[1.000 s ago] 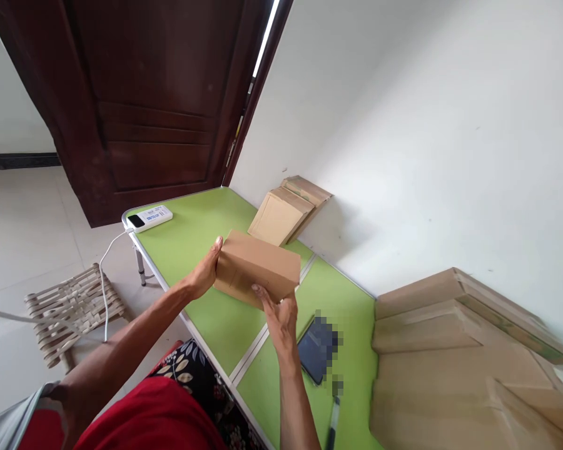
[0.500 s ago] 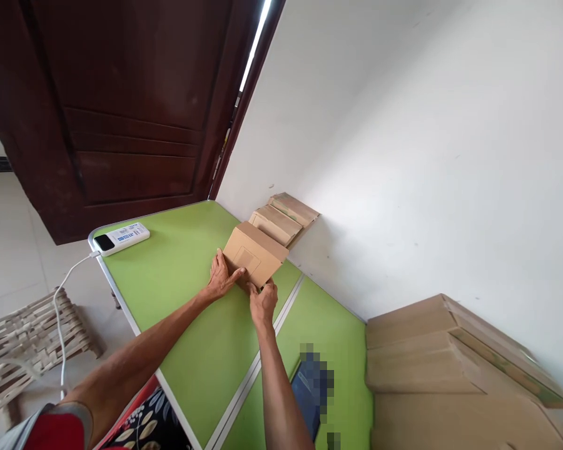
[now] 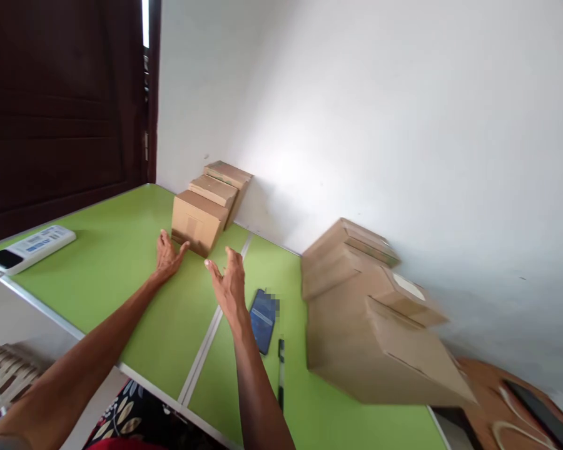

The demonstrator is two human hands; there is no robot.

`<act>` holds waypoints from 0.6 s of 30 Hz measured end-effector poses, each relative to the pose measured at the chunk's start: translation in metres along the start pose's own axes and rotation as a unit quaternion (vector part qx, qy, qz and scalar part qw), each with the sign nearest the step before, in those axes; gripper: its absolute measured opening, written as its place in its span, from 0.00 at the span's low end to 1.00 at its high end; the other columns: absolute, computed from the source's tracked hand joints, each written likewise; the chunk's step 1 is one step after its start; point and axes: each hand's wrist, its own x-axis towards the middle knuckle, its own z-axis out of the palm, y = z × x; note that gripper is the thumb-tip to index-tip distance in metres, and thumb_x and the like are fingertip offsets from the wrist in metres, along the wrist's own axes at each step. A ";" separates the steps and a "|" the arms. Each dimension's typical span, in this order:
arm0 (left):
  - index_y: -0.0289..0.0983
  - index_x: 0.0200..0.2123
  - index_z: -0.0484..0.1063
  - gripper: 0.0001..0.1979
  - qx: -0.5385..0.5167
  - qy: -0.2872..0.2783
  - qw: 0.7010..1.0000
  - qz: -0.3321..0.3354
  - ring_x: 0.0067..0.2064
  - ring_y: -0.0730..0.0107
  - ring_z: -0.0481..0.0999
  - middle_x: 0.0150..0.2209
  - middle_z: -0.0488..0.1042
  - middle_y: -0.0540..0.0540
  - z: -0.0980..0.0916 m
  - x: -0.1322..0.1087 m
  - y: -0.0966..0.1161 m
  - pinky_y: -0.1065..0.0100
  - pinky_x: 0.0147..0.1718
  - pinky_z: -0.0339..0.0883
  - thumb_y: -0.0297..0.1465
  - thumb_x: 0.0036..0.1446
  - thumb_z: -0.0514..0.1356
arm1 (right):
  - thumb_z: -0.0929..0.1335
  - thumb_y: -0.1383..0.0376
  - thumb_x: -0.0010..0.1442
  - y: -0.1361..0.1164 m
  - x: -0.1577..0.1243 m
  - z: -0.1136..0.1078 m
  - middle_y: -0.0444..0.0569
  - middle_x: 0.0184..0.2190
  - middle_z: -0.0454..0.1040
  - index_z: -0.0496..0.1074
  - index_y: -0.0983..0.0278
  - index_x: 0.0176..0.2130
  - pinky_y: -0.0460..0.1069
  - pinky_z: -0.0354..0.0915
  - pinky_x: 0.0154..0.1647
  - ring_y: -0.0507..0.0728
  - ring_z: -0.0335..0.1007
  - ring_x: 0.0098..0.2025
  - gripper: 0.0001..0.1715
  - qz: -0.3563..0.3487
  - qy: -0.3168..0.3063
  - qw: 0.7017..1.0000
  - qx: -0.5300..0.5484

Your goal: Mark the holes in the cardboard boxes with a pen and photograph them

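A flat-sided brown cardboard box (image 3: 197,224) stands on the smooth, glossy green table (image 3: 112,262), which is edged in pale metal trim. Its card is matt, with crisp straight edges and a faint rectangular outline on the broad front face. That face points towards about 6 o'clock, at the person, and the long axis runs from roughly half past 9 to half past 3, the narrow top showing above. At its 1 o'clock, two more brown cardboard boxes (image 3: 214,190) line up behind it, towards the plain white wall (image 3: 356,112). The bare left hand (image 3: 167,257) is at the box's 7 o'clock, thumb and fingers spread wide, gripping nothing; its thumb is just by the lower front edge, and whether it touches cannot be told. The bare right hand (image 3: 229,287) is at 5 o'clock, likewise spread and holding nothing, its fingertips just short of the box's lower right corner. A dark blue slab-shaped phone (image 3: 263,325) lies near the right wrist, while larger brown cardboard boxes (image 3: 338,331), slightly blurred, stand well off at 4 o'clock.
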 end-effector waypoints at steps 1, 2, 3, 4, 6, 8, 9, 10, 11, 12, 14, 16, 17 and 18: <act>0.25 0.76 0.41 0.55 -0.004 -0.005 1.000 -0.001 0.77 0.30 0.45 0.75 0.48 0.20 -0.006 -0.007 0.000 0.34 0.73 0.45 0.56 0.63 0.58 | 0.71 0.48 0.68 -0.005 -0.016 -0.032 0.63 0.67 0.68 0.66 0.64 0.68 0.66 0.68 0.63 0.69 0.66 0.67 0.38 -0.004 0.024 1.000 -0.007; 0.25 0.76 0.41 0.55 -0.008 -0.009 1.000 -0.004 0.77 0.30 0.45 0.75 0.49 0.20 -0.012 -0.014 0.001 0.33 0.73 0.44 0.57 0.63 0.57 | 0.68 0.46 0.70 -0.008 -0.031 -0.068 0.63 0.70 0.63 0.62 0.63 0.71 0.67 0.66 0.64 0.70 0.62 0.69 0.40 -0.010 0.061 0.998 -0.020; 0.25 0.75 0.41 0.54 -0.012 -0.012 1.000 -0.009 0.77 0.29 0.46 0.75 0.50 0.19 -0.017 -0.022 0.004 0.31 0.72 0.45 0.57 0.63 0.56 | 0.67 0.46 0.71 -0.008 -0.046 -0.105 0.64 0.71 0.62 0.61 0.64 0.71 0.68 0.65 0.65 0.70 0.59 0.71 0.40 -0.032 0.133 0.989 -0.063; 0.24 0.75 0.41 0.53 -0.016 -0.015 1.000 -0.013 0.77 0.27 0.46 0.74 0.50 0.18 -0.020 -0.032 0.008 0.29 0.71 0.45 0.57 0.64 0.55 | 0.66 0.46 0.71 -0.004 -0.059 -0.142 0.65 0.70 0.63 0.63 0.66 0.70 0.69 0.61 0.67 0.72 0.58 0.72 0.39 -0.050 0.217 0.967 -0.126; 0.22 0.75 0.40 0.51 -0.029 -0.028 0.999 -0.011 0.77 0.25 0.47 0.74 0.49 0.16 -0.019 -0.057 0.024 0.26 0.69 0.48 0.55 0.66 0.52 | 0.65 0.45 0.72 0.014 -0.079 -0.205 0.70 0.70 0.62 0.67 0.70 0.68 0.74 0.51 0.71 0.75 0.54 0.73 0.40 -0.059 0.322 0.912 -0.247; 0.23 0.76 0.39 0.50 -0.049 -0.059 0.997 0.010 0.77 0.26 0.47 0.76 0.45 0.17 -0.009 -0.090 0.049 0.27 0.69 0.51 0.55 0.68 0.50 | 0.60 0.42 0.73 0.040 -0.094 -0.248 0.76 0.67 0.65 0.68 0.76 0.66 0.76 0.50 0.69 0.79 0.54 0.73 0.45 -0.039 0.327 0.888 -0.320; 0.25 0.76 0.40 0.49 -0.062 -0.088 0.994 0.028 0.77 0.29 0.47 0.77 0.43 0.19 -0.002 -0.110 0.063 0.30 0.70 0.52 0.55 0.68 0.49 | 0.58 0.39 0.72 0.052 -0.102 -0.261 0.78 0.64 0.68 0.70 0.78 0.64 0.78 0.52 0.67 0.82 0.56 0.72 0.48 -0.030 0.310 0.889 -0.336; 0.27 0.77 0.43 0.49 -0.074 -0.120 0.989 0.047 0.78 0.31 0.47 0.78 0.43 0.22 0.007 -0.132 0.079 0.33 0.70 0.53 0.56 0.68 0.50 | 0.56 0.39 0.72 0.062 -0.109 -0.269 0.78 0.63 0.70 0.71 0.78 0.63 0.78 0.53 0.67 0.83 0.57 0.71 0.49 -0.022 0.295 0.890 -0.348; 0.31 0.77 0.44 0.48 -0.086 -0.156 0.982 0.067 0.78 0.34 0.49 0.78 0.44 0.26 0.016 -0.154 0.094 0.36 0.71 0.55 0.58 0.67 0.51 | 0.56 0.38 0.72 0.069 -0.118 -0.273 0.77 0.62 0.71 0.72 0.78 0.62 0.78 0.54 0.66 0.83 0.58 0.70 0.50 -0.019 0.285 0.891 -0.352; 0.35 0.77 0.46 0.48 -0.097 -0.189 0.973 0.087 0.77 0.37 0.52 0.78 0.47 0.30 0.025 -0.176 0.110 0.40 0.71 0.58 0.59 0.66 0.51 | 0.56 0.37 0.71 0.073 -0.127 -0.276 0.77 0.62 0.71 0.73 0.77 0.61 0.77 0.55 0.66 0.82 0.60 0.70 0.50 -0.023 0.284 0.892 -0.352; 0.37 0.78 0.42 0.48 -0.140 -0.306 0.934 0.119 0.78 0.38 0.51 0.79 0.43 0.31 0.042 -0.217 0.136 0.39 0.71 0.57 0.60 0.67 0.50 | 0.58 0.38 0.71 0.072 -0.149 -0.278 0.75 0.61 0.73 0.75 0.76 0.60 0.74 0.56 0.68 0.79 0.64 0.68 0.47 -0.033 0.296 0.897 -0.328; 0.38 0.79 0.37 0.49 -0.153 -0.410 0.891 0.125 0.80 0.39 0.37 0.81 0.36 0.35 0.058 -0.249 0.157 0.36 0.74 0.44 0.60 0.68 0.48 | 0.57 0.41 0.73 0.067 -0.170 -0.283 0.71 0.58 0.76 0.77 0.73 0.57 0.72 0.57 0.68 0.76 0.68 0.65 0.43 -0.001 0.344 0.898 -0.273; 0.39 0.80 0.34 0.50 -0.156 -0.452 0.870 0.121 0.80 0.41 0.31 0.81 0.34 0.37 0.067 -0.260 0.164 0.37 0.75 0.38 0.61 0.68 0.48 | 0.57 0.42 0.73 0.065 -0.180 -0.286 0.69 0.58 0.76 0.77 0.71 0.57 0.71 0.60 0.67 0.75 0.70 0.63 0.41 0.039 0.383 0.893 -0.234; 0.39 0.80 0.33 0.51 -0.158 -0.480 0.855 0.117 0.80 0.43 0.28 0.81 0.34 0.38 0.075 -0.269 0.171 0.39 0.76 0.35 0.62 0.68 0.47 | 0.58 0.42 0.73 0.065 -0.189 -0.288 0.67 0.58 0.75 0.77 0.69 0.58 0.70 0.63 0.64 0.74 0.71 0.61 0.39 0.087 0.425 0.883 -0.181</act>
